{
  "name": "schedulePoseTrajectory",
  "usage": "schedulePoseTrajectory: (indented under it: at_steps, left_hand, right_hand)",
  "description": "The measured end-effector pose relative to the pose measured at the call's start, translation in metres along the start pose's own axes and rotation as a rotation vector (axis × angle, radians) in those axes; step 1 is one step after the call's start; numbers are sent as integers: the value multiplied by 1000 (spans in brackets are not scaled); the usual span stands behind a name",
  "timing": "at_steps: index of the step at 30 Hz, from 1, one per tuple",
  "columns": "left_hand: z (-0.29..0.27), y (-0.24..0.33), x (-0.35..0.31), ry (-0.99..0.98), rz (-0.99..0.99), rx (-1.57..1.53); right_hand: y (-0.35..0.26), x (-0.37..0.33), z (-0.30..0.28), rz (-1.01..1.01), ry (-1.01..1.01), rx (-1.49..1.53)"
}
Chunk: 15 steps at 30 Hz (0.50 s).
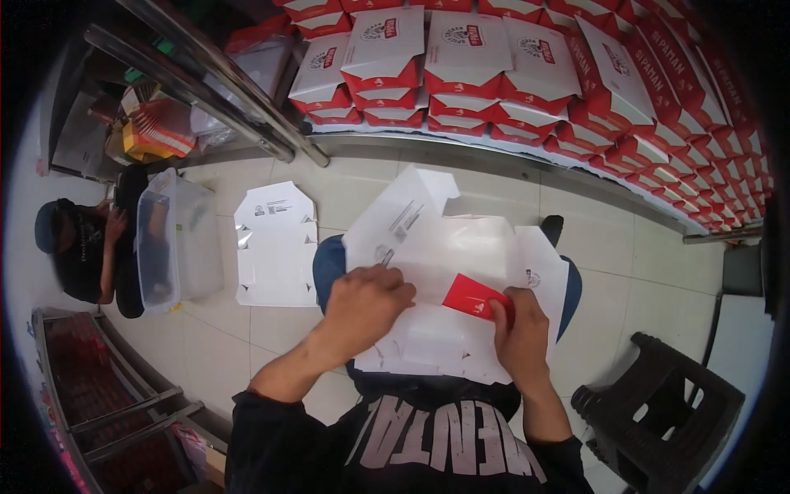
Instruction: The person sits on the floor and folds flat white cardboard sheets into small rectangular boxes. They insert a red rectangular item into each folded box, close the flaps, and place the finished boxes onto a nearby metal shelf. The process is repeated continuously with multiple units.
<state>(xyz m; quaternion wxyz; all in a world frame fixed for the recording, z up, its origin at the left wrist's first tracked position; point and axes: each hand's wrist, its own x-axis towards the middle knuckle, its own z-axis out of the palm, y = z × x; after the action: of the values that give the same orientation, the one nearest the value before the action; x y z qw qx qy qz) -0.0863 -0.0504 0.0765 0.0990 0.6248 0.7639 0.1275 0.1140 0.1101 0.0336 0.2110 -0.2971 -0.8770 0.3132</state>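
Observation:
A partly folded cardboard food box (448,350) lies across my lap, its white inner side up and its panels spread out. My left hand (366,313) is closed, with curled fingers at the box's left panel; the fingertips are partly hidden. On the other side, my right hand (521,333) grips a red flap (476,296) that is bent inward over the white surface, thumb on top. One more flat white box blank (276,247) with slits and cut corners lies on the floor to the left of my knee.
Stacks of folded red and white boxes (469,53) fill the shelf ahead. A black stool (671,412) stands at the lower right. To the left are a clear plastic bin (177,239) and a seated person in dark clothes (86,247). Metal rails (206,90) slant across the upper left.

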Motion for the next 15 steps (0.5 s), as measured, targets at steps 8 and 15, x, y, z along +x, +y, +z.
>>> schedulePoseTrajectory:
  at_steps: [8, 15]
  left_hand:
    - [-12, 6, 4, 94, -70, 57]
    - [-28, 13, 33, 540, 334, -92]
  right_hand:
    - [-36, -3, 15, -177, -212, 122]
    - [-30, 4, 20, -181, 66, 283]
